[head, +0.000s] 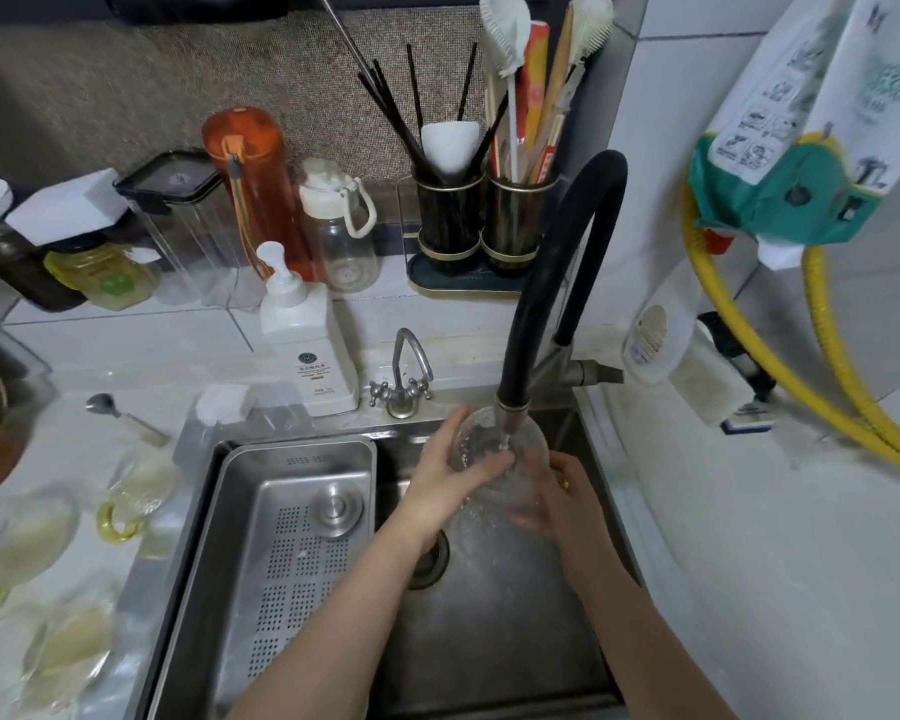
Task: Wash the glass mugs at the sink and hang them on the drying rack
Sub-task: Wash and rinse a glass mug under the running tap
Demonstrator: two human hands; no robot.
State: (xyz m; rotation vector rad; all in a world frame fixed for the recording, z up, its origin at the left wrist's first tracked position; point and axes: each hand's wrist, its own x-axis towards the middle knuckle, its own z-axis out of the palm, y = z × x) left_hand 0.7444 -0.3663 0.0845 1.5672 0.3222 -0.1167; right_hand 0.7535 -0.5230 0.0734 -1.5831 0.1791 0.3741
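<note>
A glass mug (494,459) sits right of the frame's centre, held over the sink (515,641) directly under the black gooseneck faucet (546,283), whose stream falls into its open mouth. The left hand (448,475) wraps the mug's left side, fingers curled across the rim and front wall. The right hand (557,498) cups the mug from the right and below — its fingers bent around the glass, seen partly through it.

In the left half of the sink lies a perforated steel drain tray (281,553) with a round drain plug (336,506) on it. At the lower left of the frame, blurred, several more glass mugs with yellow handles (126,506) stand on the white counter (126,335) — how many I cannot tell. Behind the sink stand a white pump bottle (307,345) and a small chrome tap (404,381); further back, an orange bottle (253,189) and two dark utensil holders (484,220) filled with chopsticks and brushes.
</note>
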